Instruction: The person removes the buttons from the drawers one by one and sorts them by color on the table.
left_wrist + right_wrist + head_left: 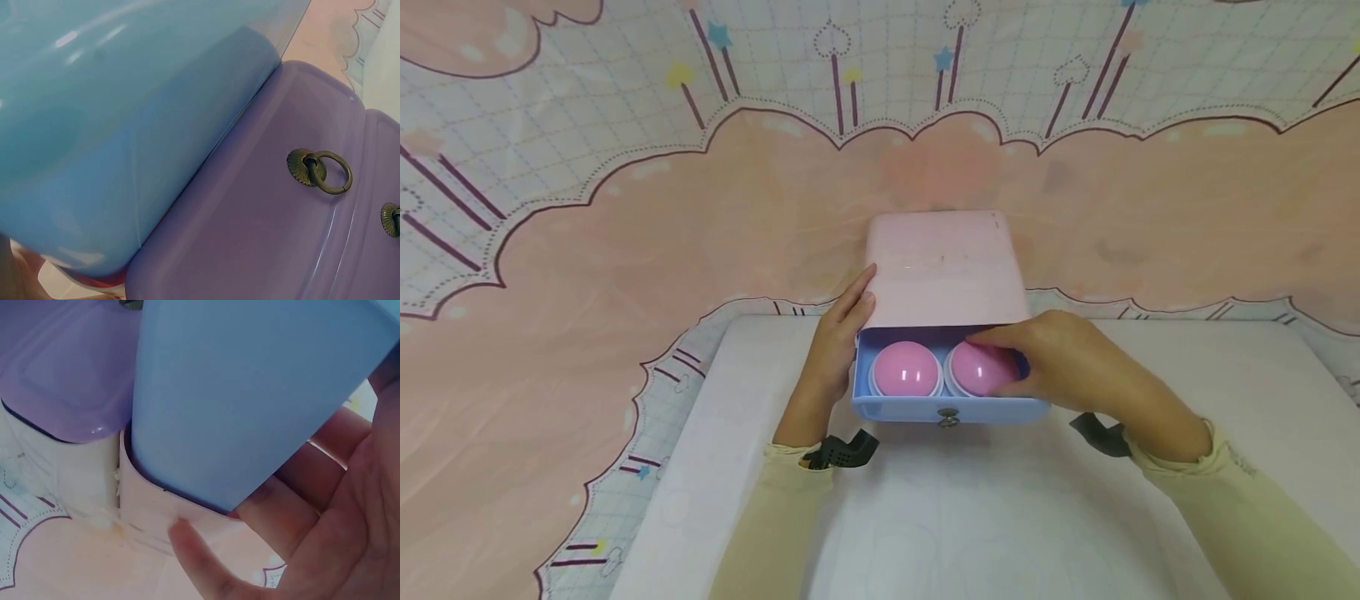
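A small pink chest of drawers [946, 267] has its top blue drawer [895, 408] pulled out. Inside the drawer sit two round containers with glossy pink domed tops and pale rims, a left one [906, 369] and a right one [979, 369]. My right hand [1067, 362] holds the right container between thumb and index finger. Its other fingers lie along the drawer's outer side, and one fingertip [181, 531] touches the pink casing in the right wrist view. With fingers extended, my left hand [835, 342] rests against the chest's left side.
Below the blue drawer are purple drawer fronts [250, 206] with brass ring pulls [331, 173]. The chest stands toward the back of a white table [970, 517], before a pink patterned cloth [775, 217]. Each wrist wears a black strap mount [850, 450].
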The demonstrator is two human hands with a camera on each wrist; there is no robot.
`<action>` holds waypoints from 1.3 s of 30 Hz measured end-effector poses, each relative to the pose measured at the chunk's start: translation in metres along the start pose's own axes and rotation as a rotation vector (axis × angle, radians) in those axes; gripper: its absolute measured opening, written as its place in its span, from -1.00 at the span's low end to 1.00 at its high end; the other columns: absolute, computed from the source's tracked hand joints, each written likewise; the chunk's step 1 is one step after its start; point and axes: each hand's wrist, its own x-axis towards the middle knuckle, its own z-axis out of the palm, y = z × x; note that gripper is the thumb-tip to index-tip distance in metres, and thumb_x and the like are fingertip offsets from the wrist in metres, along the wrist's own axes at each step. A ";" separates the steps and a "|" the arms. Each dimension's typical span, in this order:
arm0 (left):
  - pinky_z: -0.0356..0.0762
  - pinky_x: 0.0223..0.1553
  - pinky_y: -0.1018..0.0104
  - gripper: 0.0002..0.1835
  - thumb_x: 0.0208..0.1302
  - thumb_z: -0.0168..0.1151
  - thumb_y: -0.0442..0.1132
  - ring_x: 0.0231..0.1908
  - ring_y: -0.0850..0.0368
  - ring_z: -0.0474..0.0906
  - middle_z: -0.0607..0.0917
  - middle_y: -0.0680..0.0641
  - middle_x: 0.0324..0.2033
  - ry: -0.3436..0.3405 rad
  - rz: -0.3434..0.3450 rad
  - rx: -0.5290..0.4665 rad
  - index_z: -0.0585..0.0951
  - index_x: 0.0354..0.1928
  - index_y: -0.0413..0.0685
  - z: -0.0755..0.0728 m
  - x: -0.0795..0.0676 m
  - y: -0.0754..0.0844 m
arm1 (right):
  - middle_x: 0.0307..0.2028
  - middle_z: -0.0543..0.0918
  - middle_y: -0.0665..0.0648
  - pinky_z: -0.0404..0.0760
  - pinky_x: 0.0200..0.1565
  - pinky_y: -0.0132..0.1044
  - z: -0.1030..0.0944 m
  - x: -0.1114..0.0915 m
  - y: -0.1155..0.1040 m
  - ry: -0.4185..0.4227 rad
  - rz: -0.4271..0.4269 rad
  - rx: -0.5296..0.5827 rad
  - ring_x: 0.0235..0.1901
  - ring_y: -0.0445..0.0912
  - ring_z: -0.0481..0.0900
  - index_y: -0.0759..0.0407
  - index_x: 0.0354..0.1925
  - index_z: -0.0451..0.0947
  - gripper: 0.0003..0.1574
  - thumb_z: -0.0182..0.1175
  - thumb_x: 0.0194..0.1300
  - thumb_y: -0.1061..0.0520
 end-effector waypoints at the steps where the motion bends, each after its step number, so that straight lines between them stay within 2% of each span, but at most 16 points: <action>1: 0.02 0.55 -0.17 -0.48 0.57 -0.03 0.06 0.59 0.10 0.04 0.22 0.25 0.56 0.000 0.000 -0.002 0.32 0.52 0.46 0.000 0.000 0.000 | -0.03 0.78 0.06 0.74 -0.05 -0.11 0.000 0.000 0.000 0.015 -0.017 -0.005 -0.09 0.02 0.71 -0.09 0.21 0.67 -0.20 0.65 -0.04 -0.11; 6: 0.01 0.56 -0.18 -0.48 0.58 -0.02 0.04 0.59 0.10 0.05 0.22 0.24 0.56 -0.005 0.007 -0.017 0.32 0.52 0.44 -0.002 0.000 -0.001 | -0.06 0.79 0.02 0.73 -0.07 -0.09 0.000 0.000 0.002 0.062 -0.055 -0.014 -0.10 0.03 0.68 -0.07 0.16 0.71 -0.22 0.67 -0.09 -0.11; 13: 0.00 0.56 -0.18 -0.49 0.58 -0.03 0.06 0.59 0.11 0.06 0.23 0.26 0.55 -0.001 0.003 -0.013 0.34 0.51 0.48 -0.002 0.001 -0.001 | -0.08 0.80 0.03 0.72 -0.11 -0.06 -0.011 -0.004 0.001 0.015 -0.014 0.020 -0.09 0.06 0.66 -0.14 0.21 0.68 -0.22 0.62 -0.02 -0.18; 15: 0.01 0.55 -0.18 -0.49 0.58 -0.03 0.06 0.59 0.11 0.06 0.23 0.26 0.55 0.002 -0.001 -0.009 0.34 0.51 0.48 -0.002 0.001 -0.001 | -0.10 0.81 0.04 0.72 -0.09 0.01 -0.014 -0.005 0.000 0.001 0.001 0.028 -0.06 0.10 0.67 -0.15 0.22 0.67 -0.22 0.60 0.00 -0.19; 18: 0.01 0.55 -0.18 -0.49 0.58 -0.03 0.05 0.59 0.11 0.06 0.23 0.25 0.55 0.003 -0.004 -0.009 0.34 0.51 0.49 -0.003 0.000 -0.001 | -0.18 0.83 0.02 0.65 0.06 0.22 -0.017 -0.006 0.000 -0.013 0.022 0.034 0.03 0.21 0.68 -0.16 0.23 0.66 -0.21 0.59 0.01 -0.20; 20: 0.01 0.55 -0.19 -0.49 0.58 -0.03 0.05 0.59 0.10 0.06 0.22 0.25 0.56 -0.001 0.000 -0.013 0.33 0.51 0.48 -0.003 0.000 -0.001 | -0.26 0.82 -0.02 0.59 0.12 0.30 -0.018 -0.007 -0.001 -0.020 0.034 0.037 0.05 0.23 0.68 -0.17 0.23 0.66 -0.21 0.59 0.01 -0.22; 22: 0.02 0.55 -0.20 -0.48 0.57 -0.03 0.05 0.59 0.10 0.06 0.22 0.24 0.56 -0.003 0.004 -0.015 0.33 0.51 0.47 -0.002 0.000 -0.001 | -0.32 0.81 -0.05 0.62 0.08 0.25 -0.019 -0.007 -0.001 -0.024 0.050 0.037 0.02 0.21 0.70 -0.17 0.23 0.66 -0.20 0.59 0.00 -0.24; 24: 0.02 0.54 -0.21 -0.48 0.57 -0.03 0.06 0.59 0.09 0.06 0.22 0.24 0.56 -0.004 0.010 -0.014 0.33 0.51 0.47 -0.002 0.000 -0.001 | -0.30 0.81 -0.04 0.68 -0.08 0.07 -0.021 -0.008 -0.002 -0.029 0.073 0.046 -0.05 0.14 0.70 -0.19 0.23 0.66 -0.19 0.58 -0.01 -0.26; 27: 0.03 0.54 -0.22 -0.48 0.57 -0.03 0.05 0.59 0.08 0.05 0.21 0.24 0.56 -0.007 0.012 -0.013 0.32 0.52 0.46 -0.001 0.000 -0.001 | -0.33 0.78 -0.07 0.56 -0.30 -0.22 -0.024 -0.009 -0.004 -0.036 0.118 0.059 -0.19 -0.03 0.62 -0.21 0.22 0.67 -0.16 0.58 -0.05 -0.33; 29: 0.03 0.53 -0.22 -0.47 0.57 -0.03 0.05 0.59 0.08 0.04 0.20 0.24 0.56 -0.007 0.013 -0.014 0.32 0.52 0.46 -0.001 0.000 -0.001 | -0.34 0.76 -0.08 0.47 -0.36 -0.29 -0.026 -0.010 -0.005 -0.039 0.141 0.075 -0.23 -0.08 0.54 -0.22 0.22 0.66 -0.14 0.57 -0.07 -0.37; 32: 0.03 0.54 -0.22 -0.47 0.57 -0.04 0.05 0.60 0.09 0.04 0.20 0.25 0.57 -0.007 0.011 -0.014 0.32 0.52 0.47 -0.001 0.000 -0.001 | -0.37 0.74 -0.11 0.43 -0.38 -0.29 -0.028 -0.013 -0.006 -0.026 0.151 0.093 -0.27 -0.09 0.48 -0.21 0.22 0.67 -0.12 0.56 -0.08 -0.39; 34: 0.02 0.54 -0.22 -0.48 0.57 -0.03 0.05 0.60 0.09 0.04 0.20 0.25 0.56 -0.007 0.007 -0.015 0.32 0.52 0.47 -0.001 0.000 -0.001 | -0.45 0.72 -0.14 0.59 -0.20 -0.11 -0.030 -0.015 -0.008 -0.007 0.148 0.090 -0.26 -0.08 0.54 -0.19 0.22 0.67 -0.13 0.57 -0.07 -0.37; 35: 0.02 0.54 -0.21 -0.48 0.57 -0.03 0.05 0.59 0.09 0.04 0.20 0.25 0.56 -0.007 0.005 -0.018 0.32 0.52 0.47 -0.001 0.000 -0.001 | -0.49 0.71 -0.15 0.61 -0.04 0.00 -0.030 -0.015 -0.009 0.006 0.145 0.087 -0.25 -0.06 0.58 -0.17 0.21 0.68 -0.15 0.58 -0.06 -0.34; 37: 0.02 0.54 -0.22 -0.48 0.57 -0.02 0.05 0.59 0.09 0.04 0.21 0.25 0.56 -0.009 0.001 -0.023 0.33 0.51 0.48 -0.002 0.000 -0.001 | -0.55 0.69 -0.16 0.45 0.27 0.18 -0.031 -0.017 -0.012 0.038 0.144 0.075 -0.27 -0.05 0.65 -0.14 0.19 0.69 -0.18 0.60 -0.06 -0.30; 39: 0.02 0.54 -0.23 -0.48 0.57 -0.02 0.06 0.59 0.09 0.04 0.21 0.25 0.56 -0.010 -0.001 -0.024 0.32 0.51 0.49 -0.002 0.000 -0.001 | -0.58 0.70 -0.15 0.15 0.45 0.29 -0.031 -0.018 -0.015 0.074 0.142 0.055 -0.27 -0.03 0.70 -0.13 0.17 0.71 -0.20 0.60 -0.06 -0.28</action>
